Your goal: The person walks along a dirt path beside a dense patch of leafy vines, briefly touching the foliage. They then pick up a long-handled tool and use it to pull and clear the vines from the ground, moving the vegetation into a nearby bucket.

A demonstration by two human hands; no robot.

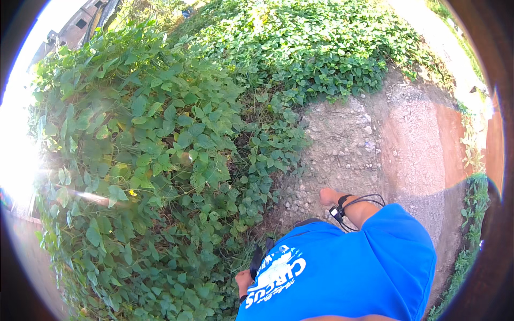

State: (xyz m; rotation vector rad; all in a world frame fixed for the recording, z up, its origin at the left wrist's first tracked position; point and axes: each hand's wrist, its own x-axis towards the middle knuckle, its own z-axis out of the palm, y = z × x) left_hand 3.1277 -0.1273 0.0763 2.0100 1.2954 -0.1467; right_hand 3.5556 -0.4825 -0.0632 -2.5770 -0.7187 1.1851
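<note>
My right hand (327,196) hangs over the stony dirt to the right of the plants. It looks curled into a rounded shape, and I cannot see inside it. A black band (343,201) circles that wrist, with a small dark device (337,213) and a looped black cable (375,199) along the forearm. Low beside my blue shirt (342,267), my left hand (244,279) shows only in part, next to the leaves. Its fingers look folded in, and what they hold, if anything, is hidden. A black strap-like thing (257,260) lies just beyond it.
Dense leafy vines (160,160) cover the left side and stretch across the far end. A rough, stony path (342,139) runs ahead on the right, beside a paler dirt strip (415,144). Grass (474,214) lines the right edge. A building (80,24) stands far left.
</note>
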